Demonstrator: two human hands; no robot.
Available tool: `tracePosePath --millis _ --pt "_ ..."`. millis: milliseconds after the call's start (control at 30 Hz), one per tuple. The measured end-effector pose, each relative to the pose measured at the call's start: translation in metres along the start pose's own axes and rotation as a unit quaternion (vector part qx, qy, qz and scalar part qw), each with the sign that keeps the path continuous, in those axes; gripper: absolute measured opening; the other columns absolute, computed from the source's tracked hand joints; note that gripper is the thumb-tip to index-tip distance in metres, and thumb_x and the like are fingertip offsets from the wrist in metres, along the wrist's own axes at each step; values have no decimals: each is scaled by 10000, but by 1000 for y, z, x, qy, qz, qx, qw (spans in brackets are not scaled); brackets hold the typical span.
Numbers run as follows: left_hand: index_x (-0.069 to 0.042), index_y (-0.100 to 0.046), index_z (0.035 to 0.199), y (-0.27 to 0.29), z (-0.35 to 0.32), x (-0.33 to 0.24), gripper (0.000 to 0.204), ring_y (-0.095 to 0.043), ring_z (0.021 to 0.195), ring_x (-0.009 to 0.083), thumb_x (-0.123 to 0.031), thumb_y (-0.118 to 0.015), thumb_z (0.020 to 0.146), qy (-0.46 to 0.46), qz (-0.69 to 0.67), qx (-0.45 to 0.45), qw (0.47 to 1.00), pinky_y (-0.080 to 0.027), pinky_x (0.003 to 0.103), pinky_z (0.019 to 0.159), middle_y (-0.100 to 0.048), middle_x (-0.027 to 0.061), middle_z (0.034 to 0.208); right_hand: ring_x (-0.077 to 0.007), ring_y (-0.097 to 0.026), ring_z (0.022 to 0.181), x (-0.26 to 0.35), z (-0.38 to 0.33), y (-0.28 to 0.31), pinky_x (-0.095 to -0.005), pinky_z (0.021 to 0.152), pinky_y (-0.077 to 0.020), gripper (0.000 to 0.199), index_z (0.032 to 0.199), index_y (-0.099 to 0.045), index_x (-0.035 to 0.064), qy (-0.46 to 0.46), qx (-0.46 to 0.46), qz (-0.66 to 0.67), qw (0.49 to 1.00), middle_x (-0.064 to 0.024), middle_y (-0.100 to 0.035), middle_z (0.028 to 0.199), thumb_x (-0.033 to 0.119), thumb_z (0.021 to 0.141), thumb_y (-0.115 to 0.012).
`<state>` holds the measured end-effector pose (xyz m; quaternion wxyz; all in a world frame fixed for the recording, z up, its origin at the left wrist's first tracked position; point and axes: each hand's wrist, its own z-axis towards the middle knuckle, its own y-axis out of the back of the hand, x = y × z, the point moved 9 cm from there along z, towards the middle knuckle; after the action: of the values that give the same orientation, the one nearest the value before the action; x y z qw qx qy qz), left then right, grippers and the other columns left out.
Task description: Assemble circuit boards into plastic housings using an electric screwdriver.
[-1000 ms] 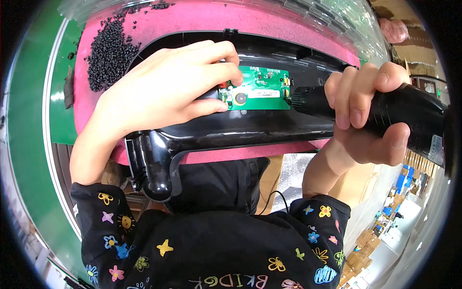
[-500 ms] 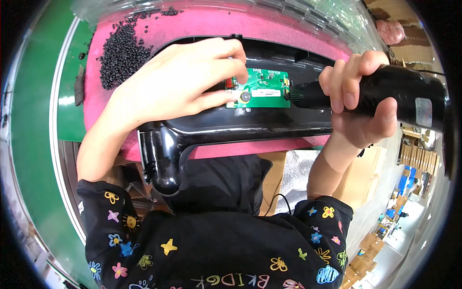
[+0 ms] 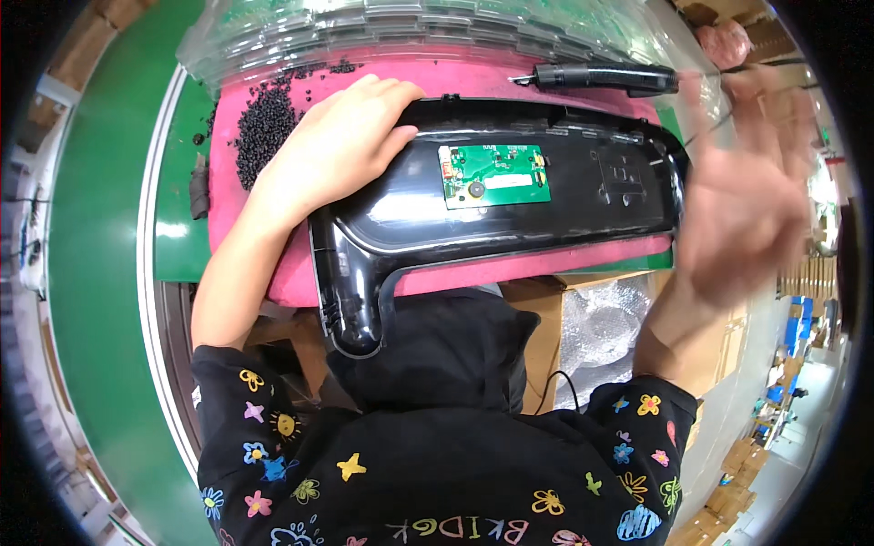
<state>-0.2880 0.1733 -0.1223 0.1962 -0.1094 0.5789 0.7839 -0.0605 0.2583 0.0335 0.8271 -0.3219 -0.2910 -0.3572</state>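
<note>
A black plastic housing lies on a pink mat, its hollow side up. Inside it, left of centre, sits a green circuit board with a round black part and small connectors. My left hand grips the housing's far left rim, fingers over the edge and thumb towards the inside. Blurred by motion, my right hand is raised off the housing's right end, palm showing, fingers apart, holding nothing. Beyond the housing lies a black electric screwdriver with a silvery tip pointing left.
A pile of tiny black pieces, perhaps screws, lies at the mat's far left. Clear plastic trays are stacked along the back. A dark roll-like object rests on the green surface at left. Bubble wrap and cardboard are below right.
My right hand has let go of the electric screwdriver, which now lies beyond the housing, and has moved right. My left hand has left the circuit board for the housing's rim.
</note>
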Motion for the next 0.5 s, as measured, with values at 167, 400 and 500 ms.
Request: tracePosePath --millis 167,400,500 --pt "-30 -582 1217 7 4 10 327 -585 1141 367 -167 -627 923 16 17 -2 1000 -461 429 996 -633 195 1160 -337 -338 1389 22 -20 7 -726 1133 -181 655 1362 -492 9 21 -47 -11 999 -228 -428 1452 470 906 -590" --pt "-16 -612 1083 -5 15 -3 229 -606 990 389 -106 -617 873 38 15 21 999 -493 448 879 -620 198 1014 -325 -348 1371 72 32 11 -690 1114 -210 632 1335 -507 16 178 3 -3 984 -214 -425 1445 460 895 -603" --pt "-15 -589 859 -5 12 -8 125 -586 830 405 -140 -592 869 28 56 30 998 -478 495 743 -611 214 854 -320 -353 1363 97 60 -1 -675 1106 -222 622 1323 -513 20 343 -21 52 938 -209 -424 1442 456 890 -609"
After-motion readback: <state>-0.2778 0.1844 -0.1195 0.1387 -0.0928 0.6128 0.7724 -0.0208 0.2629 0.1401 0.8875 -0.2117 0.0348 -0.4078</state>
